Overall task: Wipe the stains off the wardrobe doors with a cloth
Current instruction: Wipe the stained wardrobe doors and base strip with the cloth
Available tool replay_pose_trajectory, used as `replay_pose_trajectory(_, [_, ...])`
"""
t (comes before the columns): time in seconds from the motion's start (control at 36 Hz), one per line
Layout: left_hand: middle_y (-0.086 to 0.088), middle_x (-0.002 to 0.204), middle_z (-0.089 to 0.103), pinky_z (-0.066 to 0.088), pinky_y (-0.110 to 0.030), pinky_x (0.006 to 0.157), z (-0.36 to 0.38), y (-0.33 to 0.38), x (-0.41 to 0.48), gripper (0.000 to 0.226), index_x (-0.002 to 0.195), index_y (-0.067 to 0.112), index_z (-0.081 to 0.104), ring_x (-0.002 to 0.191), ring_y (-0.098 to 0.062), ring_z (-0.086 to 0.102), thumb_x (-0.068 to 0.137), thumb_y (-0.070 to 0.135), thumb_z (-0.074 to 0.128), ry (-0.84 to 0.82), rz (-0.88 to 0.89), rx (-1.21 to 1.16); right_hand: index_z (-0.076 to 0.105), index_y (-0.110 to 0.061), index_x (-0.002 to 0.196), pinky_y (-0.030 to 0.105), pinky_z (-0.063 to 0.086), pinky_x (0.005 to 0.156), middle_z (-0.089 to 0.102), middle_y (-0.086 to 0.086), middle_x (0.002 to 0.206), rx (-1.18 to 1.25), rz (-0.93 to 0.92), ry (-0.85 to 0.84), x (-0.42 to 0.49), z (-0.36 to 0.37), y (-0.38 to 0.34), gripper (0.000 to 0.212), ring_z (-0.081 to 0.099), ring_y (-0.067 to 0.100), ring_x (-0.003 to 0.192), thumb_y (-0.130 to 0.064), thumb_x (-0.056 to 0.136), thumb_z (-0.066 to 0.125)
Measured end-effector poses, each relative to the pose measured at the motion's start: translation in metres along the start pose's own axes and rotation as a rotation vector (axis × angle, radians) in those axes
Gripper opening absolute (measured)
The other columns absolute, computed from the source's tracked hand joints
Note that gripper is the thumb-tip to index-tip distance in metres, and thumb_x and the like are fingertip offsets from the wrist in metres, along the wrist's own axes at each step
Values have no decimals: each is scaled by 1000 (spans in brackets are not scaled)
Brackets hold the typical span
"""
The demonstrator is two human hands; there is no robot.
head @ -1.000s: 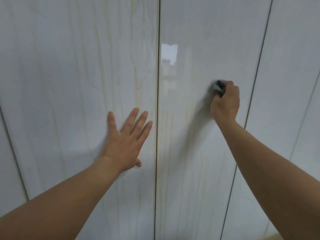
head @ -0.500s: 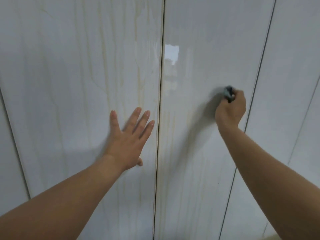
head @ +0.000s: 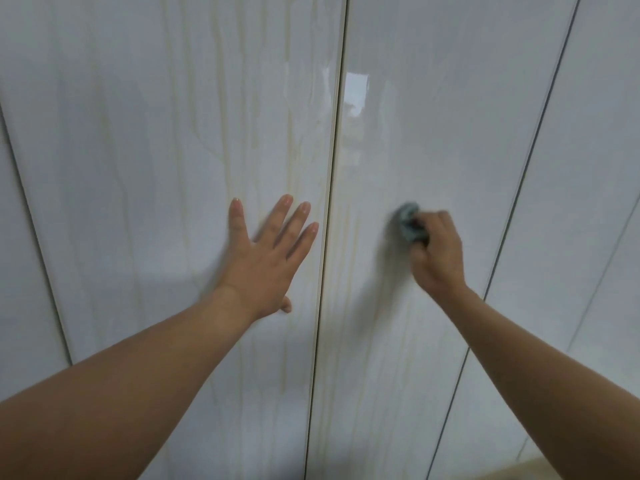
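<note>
Glossy white wardrobe doors fill the view. Yellowish drip stains [head: 294, 161] run down the left door [head: 156, 168] and beside the seam on the right door [head: 433, 116]. My left hand [head: 266, 258] lies flat on the left door with its fingers spread and straight. My right hand [head: 438, 254] grips a small bunched grey-green cloth [head: 408, 221] and presses it against the right door, a little to the right of the centre seam. Most of the cloth is hidden inside the fist.
A vertical seam [head: 325, 237] divides the two doors. Further narrow seams mark a panel at the far left [head: 34, 237] and another at the right [head: 512, 220]. A strip of tan floor [head: 554, 469] shows at the bottom right corner.
My right hand has swept the cloth leftward and down the right door, toward the centre seam. My left hand has stayed flat on the left door.
</note>
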State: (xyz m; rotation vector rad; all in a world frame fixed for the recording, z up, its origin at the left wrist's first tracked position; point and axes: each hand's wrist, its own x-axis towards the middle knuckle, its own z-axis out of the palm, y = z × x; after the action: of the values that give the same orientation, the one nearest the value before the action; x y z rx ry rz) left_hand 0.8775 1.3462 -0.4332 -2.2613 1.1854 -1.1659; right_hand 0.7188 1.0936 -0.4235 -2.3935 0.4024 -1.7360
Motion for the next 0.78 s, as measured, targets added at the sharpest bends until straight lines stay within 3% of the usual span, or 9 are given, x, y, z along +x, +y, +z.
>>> replay_pose_trajectory(0.06, [-22, 157, -46, 4, -88, 105, 1, 1, 0, 138, 155, 8, -33, 148, -45, -36, 79, 87, 52, -1, -1, 1, 63, -3, 109, 8, 34, 76, 55, 12, 101, 75, 154, 168, 28, -7, -17, 30, 51, 23, 89, 5, 84, 49])
replay_pose_trajectory(0.14, [-22, 157, -45, 5, -88, 105, 1, 2, 1, 138, 155, 8, -33, 148, -45, -35, 79, 86, 52, -2, -6, 4, 60, -6, 116, 1, 32, 73, 51, 5, 105, 123, 276, 265, 64, -13, -41, 33, 46, 16, 89, 3, 88, 46])
replay_pose_trajectory(0.28, [-22, 158, -43, 7, -88, 105, 2, 5, -1, 136, 156, 8, -31, 149, -46, -33, 80, 85, 53, 8, -10, 2, 61, -11, 119, 32, 35, 74, 53, 13, 113, -114, 139, 137, 57, 7, -50, 43, 48, 29, 101, 1, 82, 44])
replay_pose_trajectory(0.47, [-22, 158, -43, 5, -88, 105, 3, 7, -3, 135, 156, 8, -29, 149, -46, -34, 82, 81, 57, -7, -17, -13, 64, -9, 107, 35, 47, 55, 55, 9, 102, -244, -263, -180, -52, 24, 6, 37, 42, 28, 92, 0, 72, 54])
replay_pose_trajectory(0.53, [-23, 158, -43, 5, -88, 105, 4, 7, -3, 135, 156, 8, -30, 148, -46, -34, 82, 81, 56, 0, -16, -9, 63, -12, 107, 38, 50, 55, 54, 5, 103, -207, -202, -215, -60, 19, 16, 34, 45, 28, 93, -3, 75, 53])
replay_pose_trajectory(0.58, [-23, 158, -43, 5, -88, 105, 6, 6, -3, 135, 156, 8, -30, 148, -46, -34, 82, 82, 54, 7, -14, -2, 64, -10, 108, 38, 49, 69, 54, 8, 102, -112, -102, -135, -45, 13, 11, 36, 50, 32, 93, -10, 77, 45])
replay_pose_trajectory(0.64, [-23, 158, -42, 6, -88, 105, 5, 5, -3, 135, 156, 8, -30, 149, -46, -34, 81, 83, 54, 8, -13, 1, 65, -5, 107, 23, 42, 79, 53, 11, 99, 22, 51, 54, -18, 7, -4, 38, 51, 28, 90, -6, 77, 43])
replay_pose_trajectory(0.69, [-22, 159, -42, 6, -88, 105, 4, 6, -3, 135, 156, 8, -30, 149, -46, -34, 82, 82, 55, 0, -12, -4, 63, -4, 112, 5, 32, 76, 51, 7, 102, 109, 223, 218, 10, -1, -19, 37, 48, 19, 89, 1, 81, 43])
replay_pose_trajectory(0.78, [-22, 159, -42, 7, -88, 106, 4, 7, -4, 135, 156, 8, -31, 149, -46, -34, 81, 82, 55, -1, -12, -4, 61, -8, 118, 4, 32, 72, 50, 4, 106, 82, 320, 257, 32, 0, -28, 37, 47, 16, 90, 1, 86, 43])
